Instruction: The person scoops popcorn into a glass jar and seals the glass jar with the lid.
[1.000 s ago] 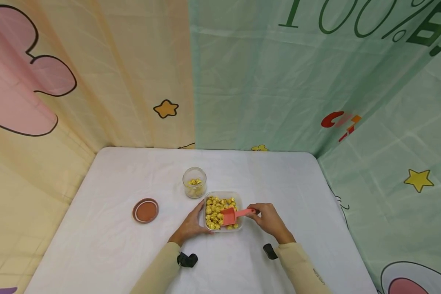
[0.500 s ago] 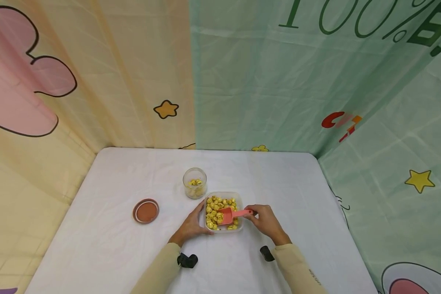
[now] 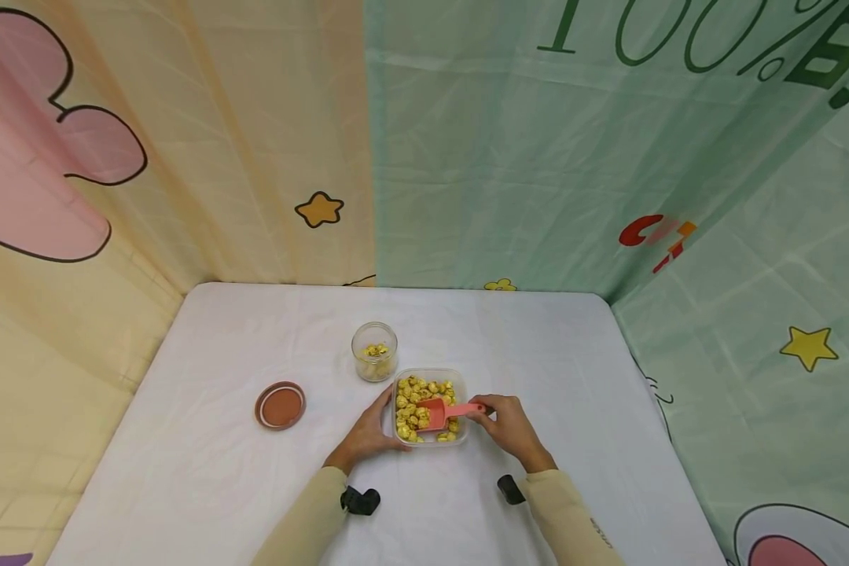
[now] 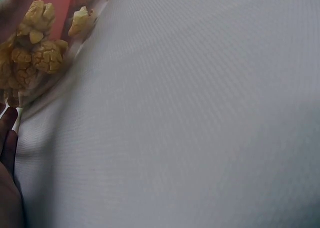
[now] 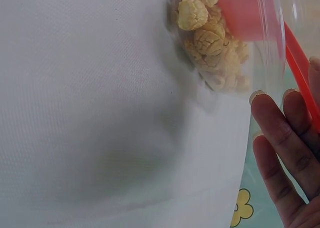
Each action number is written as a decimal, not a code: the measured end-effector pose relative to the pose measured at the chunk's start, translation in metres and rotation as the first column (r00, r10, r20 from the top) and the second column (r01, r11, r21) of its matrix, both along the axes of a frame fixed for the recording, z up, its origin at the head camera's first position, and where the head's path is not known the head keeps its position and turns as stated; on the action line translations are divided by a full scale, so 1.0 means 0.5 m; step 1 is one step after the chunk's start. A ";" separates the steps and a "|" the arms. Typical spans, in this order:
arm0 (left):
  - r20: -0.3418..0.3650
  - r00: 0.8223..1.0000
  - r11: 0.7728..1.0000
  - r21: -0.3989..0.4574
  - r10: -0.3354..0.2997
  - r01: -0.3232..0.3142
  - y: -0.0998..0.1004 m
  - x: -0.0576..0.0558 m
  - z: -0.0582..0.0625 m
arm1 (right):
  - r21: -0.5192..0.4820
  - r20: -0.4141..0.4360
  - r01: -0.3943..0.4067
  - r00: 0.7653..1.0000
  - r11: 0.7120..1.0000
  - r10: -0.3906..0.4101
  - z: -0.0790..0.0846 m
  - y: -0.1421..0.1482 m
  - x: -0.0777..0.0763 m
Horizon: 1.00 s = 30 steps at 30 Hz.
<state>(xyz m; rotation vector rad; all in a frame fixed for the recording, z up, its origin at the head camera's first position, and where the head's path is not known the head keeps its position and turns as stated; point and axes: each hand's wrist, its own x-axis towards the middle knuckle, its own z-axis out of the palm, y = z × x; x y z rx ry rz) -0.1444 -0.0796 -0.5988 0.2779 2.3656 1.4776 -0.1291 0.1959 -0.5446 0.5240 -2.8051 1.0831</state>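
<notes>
In the head view a clear, rectangular plastic container (image 3: 464,397) stands on the table, holding yellow popcorn (image 3: 406,410). My left hand (image 3: 365,439) holds its left side, thumb at the front corner and fingers along the side. My right hand (image 3: 513,431) pinches the handle end of a coral-red scoop (image 3: 435,413), whose pan sits in the popcorn with some pieces against it. Through the container's wall, the right wrist view shows popcorn (image 5: 210,41) and the scoop's handle (image 5: 299,62). Only a few left fingers (image 4: 9,138) show in the left wrist view.
A round clear jar (image 3: 358,366) with some popcorn inside stands just behind the container. To the left lies a round brown lid (image 3: 281,407). The white-covered table (image 3: 184,472) is bordered by printed curtains (image 3: 495,157) at the back and sides.
My right hand has shifted slightly left, pushing the scoop a little further left into the popcorn. The left hand and container have stayed put.
</notes>
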 end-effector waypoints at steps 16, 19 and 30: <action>-0.006 1.000 1.000 -0.026 -0.003 0.003 0.003 0.002 0.000 | -0.049 0.074 0.023 0.997 0.999 -0.020 -0.028 -0.009 -0.002; -0.007 1.000 1.000 -0.026 -0.002 0.002 0.002 0.002 -0.003 | -0.062 0.078 0.019 0.997 0.998 -0.014 -0.031 -0.009 -0.001; 0.011 1.000 1.000 -0.025 0.005 -0.005 0.004 0.002 -0.003 | -0.106 0.116 0.000 0.993 0.994 0.013 -0.028 -0.003 0.000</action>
